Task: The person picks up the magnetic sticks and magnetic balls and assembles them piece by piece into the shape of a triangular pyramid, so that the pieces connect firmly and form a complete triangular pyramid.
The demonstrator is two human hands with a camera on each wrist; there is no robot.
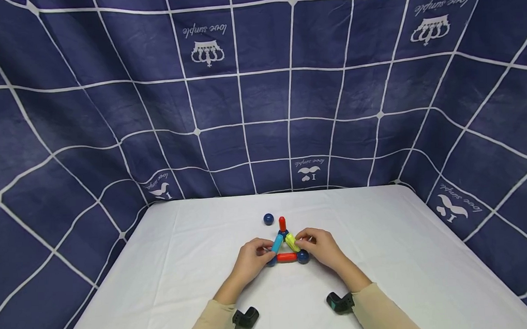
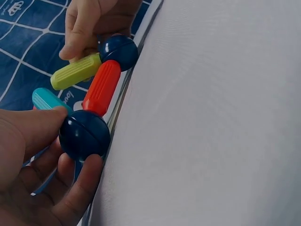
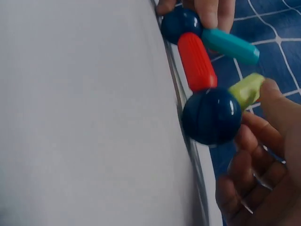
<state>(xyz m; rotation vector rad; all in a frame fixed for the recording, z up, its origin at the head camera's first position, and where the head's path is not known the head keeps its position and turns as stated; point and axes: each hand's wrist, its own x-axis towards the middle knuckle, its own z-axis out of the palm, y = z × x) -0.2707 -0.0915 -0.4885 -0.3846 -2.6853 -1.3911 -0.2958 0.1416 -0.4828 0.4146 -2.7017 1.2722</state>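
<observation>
A triangle of magnetic sticks and dark blue balls lies on the table. Its near side is a red stick (image 1: pixel 286 257), between a left ball (image 2: pixel 84 135) and a right ball (image 1: pixel 303 256). A light blue stick (image 1: pixel 277 244) and a yellow-green stick (image 1: pixel 292 242) meet at the far ball (image 1: pixel 283 233), from which another red stick (image 1: pixel 282 224) points away. My left hand (image 1: pixel 251 258) grips the left ball, thumb on top beside the light blue stick and fingers underneath. With thumb and forefinger, my right hand (image 1: pixel 320 247) pinches the yellow-green stick near the right ball.
A loose dark blue ball (image 1: pixel 268 219) sits beyond the triangle, slightly left. White cloth covers the table (image 1: pixel 197 263). Dark blue curtains (image 1: pixel 265 96) with white lines stand behind it and along both sides. Black wrist-worn devices (image 1: pixel 339 303) sit at both cuffs.
</observation>
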